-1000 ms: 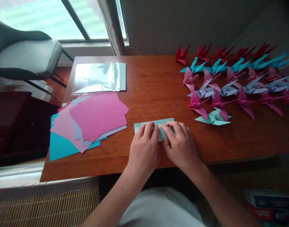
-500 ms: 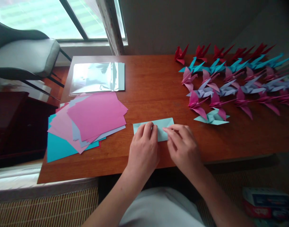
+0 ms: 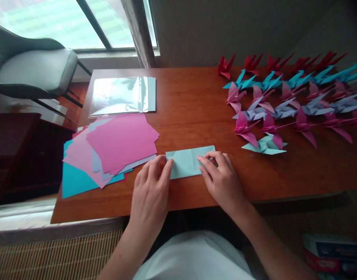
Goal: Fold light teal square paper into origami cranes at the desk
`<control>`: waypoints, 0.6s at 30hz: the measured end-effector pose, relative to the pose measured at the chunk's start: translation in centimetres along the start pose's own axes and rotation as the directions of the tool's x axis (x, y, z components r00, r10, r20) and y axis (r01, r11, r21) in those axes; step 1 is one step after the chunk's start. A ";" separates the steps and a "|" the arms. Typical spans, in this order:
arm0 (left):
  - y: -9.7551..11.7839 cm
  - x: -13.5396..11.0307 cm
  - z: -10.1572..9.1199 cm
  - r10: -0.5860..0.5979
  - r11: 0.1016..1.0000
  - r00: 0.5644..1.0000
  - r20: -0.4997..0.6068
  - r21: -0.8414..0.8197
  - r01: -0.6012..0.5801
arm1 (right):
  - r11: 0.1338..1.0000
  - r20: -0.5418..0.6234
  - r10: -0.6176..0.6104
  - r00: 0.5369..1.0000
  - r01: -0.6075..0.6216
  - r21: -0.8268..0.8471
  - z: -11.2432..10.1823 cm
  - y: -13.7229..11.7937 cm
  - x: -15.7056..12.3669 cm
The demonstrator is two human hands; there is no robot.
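- Near the table's (image 3: 184, 116) front edge lies the mint paper (image 3: 185, 164), a flat folded rectangle with a faint crease across its middle.
- Left hand (image 3: 151, 181) and right hand (image 3: 222, 175) touch its opposite ends, fingers bent; whether either pinches, one cannot quite tell.
- Open table runs from paper to back edge; coloured sheets (image 3: 122, 142) lie leftward, folded cranes (image 3: 285, 111) rightward.
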State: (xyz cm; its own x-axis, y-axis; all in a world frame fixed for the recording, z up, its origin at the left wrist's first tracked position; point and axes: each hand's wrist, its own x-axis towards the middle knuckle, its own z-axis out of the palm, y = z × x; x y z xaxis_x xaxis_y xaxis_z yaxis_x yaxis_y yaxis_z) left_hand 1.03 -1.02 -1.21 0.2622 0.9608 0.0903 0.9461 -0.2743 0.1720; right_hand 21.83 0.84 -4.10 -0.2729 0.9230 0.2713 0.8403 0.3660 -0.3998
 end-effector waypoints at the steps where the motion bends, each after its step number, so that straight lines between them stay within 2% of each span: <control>1: -0.1 -0.4 -0.2 0.001 1.000 1.000 -0.010 0.021 -0.001 | 1.000 0.001 0.001 1.000 -0.001 -0.010 0.0 -0.1 0.0; 3: 0.5 -1.0 -0.5 0.089 0.996 0.995 -0.033 0.013 -0.089 | 0.999 0.010 -0.001 1.000 0.001 -0.035 0.0 -0.2 0.1; 6: 2.7 -1.6 -0.1 0.256 0.964 0.966 -0.039 -0.060 -0.258 | 0.996 0.022 -0.011 1.000 0.012 -0.084 -0.2 -0.4 0.1; 9: 4.6 -1.8 0.9 0.207 0.977 0.978 0.030 -0.063 -0.205 | 0.993 0.040 -0.019 0.999 0.023 -0.118 -0.6 -0.7 -0.1; 11: 5.1 -1.9 1.4 0.195 0.980 0.979 0.057 -0.062 -0.191 | 0.992 0.062 -0.026 0.998 0.034 -0.122 -0.9 -0.9 -0.6; 18: 4.6 -2.6 2.3 0.230 0.973 0.971 0.071 -0.048 -0.227 | 0.981 0.173 -0.108 0.979 0.133 -0.139 -2.0 -1.2 -4.0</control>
State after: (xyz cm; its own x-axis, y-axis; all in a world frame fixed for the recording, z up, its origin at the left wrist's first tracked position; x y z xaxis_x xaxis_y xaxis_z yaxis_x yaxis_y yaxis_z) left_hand 5.12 -4.71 -2.87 0.4857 0.8722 0.0575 0.8516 -0.4870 0.1942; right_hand 22.90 -3.54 -2.98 -0.4394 0.8844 0.1570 0.8532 0.4656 -0.2350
